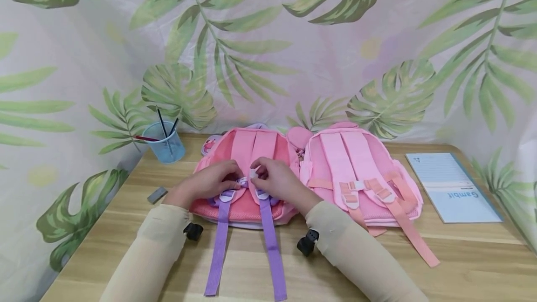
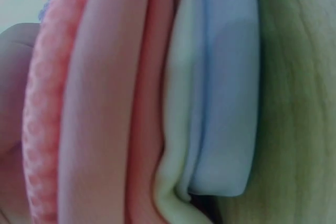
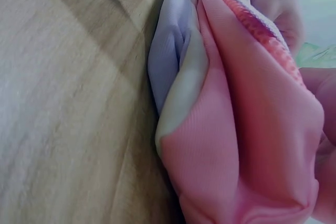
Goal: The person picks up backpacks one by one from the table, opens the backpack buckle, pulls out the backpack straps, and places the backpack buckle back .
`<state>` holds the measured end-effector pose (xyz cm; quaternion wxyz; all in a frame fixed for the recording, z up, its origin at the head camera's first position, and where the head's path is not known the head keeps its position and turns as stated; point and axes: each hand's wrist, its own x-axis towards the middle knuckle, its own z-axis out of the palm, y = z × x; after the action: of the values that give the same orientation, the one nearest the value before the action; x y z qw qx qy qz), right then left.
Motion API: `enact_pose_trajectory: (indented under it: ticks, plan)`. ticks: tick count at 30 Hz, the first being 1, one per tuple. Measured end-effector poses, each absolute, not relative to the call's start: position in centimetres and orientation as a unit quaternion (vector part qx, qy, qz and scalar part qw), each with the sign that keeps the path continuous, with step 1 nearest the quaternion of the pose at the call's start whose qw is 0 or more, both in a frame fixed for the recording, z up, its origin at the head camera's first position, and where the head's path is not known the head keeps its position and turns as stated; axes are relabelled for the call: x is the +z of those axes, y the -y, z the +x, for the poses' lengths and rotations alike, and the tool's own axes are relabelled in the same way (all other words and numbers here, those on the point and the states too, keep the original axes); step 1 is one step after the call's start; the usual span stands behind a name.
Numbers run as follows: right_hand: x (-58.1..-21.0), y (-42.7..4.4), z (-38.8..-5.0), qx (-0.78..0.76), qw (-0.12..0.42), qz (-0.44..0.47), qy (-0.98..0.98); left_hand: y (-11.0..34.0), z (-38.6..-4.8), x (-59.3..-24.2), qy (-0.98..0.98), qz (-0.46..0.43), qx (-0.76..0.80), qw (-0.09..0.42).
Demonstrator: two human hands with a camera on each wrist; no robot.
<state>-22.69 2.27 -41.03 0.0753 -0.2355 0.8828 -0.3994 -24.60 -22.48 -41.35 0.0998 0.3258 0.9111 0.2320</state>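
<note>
A pink backpack lies on the table with its shoulder straps facing up; two purple webbing ends hang toward me from white adjusters. Over its middle, my left hand curls its fingers at a white buckle piece on purple webbing. Close by on the right, my right hand pinches another white buckle piece between thumb and fingers. The two pieces look apart. Both wrist views mostly show the backpack's sides, pink fabric and pink fabric; the fingertips are hidden there.
A second pink backpack with orange straps lies right beside the first. Farther right is a blue-and-white notebook. At the left stand a blue mesh pen cup with pencils and, nearer, a grey eraser. A patterned curtain hangs behind.
</note>
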Motion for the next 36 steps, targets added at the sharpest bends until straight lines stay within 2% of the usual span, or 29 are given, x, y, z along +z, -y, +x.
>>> enact_pose_trajectory:
  ticks: [16, 28, 36]
  plan:
    - [-41.0, -2.9, -22.56, -0.345, 0.031, -0.265, -0.9, 22.5, -24.49, -41.72, -0.911, 0.332, 0.232, 0.082]
    - [-40.89, -3.12, -22.8, -0.317, 0.058, -0.265, -0.909, 22.43, -24.55, -41.61, -0.915, 0.325, 0.225, 0.088]
    - [-40.79, -3.09, -22.64, -0.293, 0.041, -0.287, -0.911, 22.4, -24.44, -41.49, -0.916, 0.324, 0.224, 0.08]
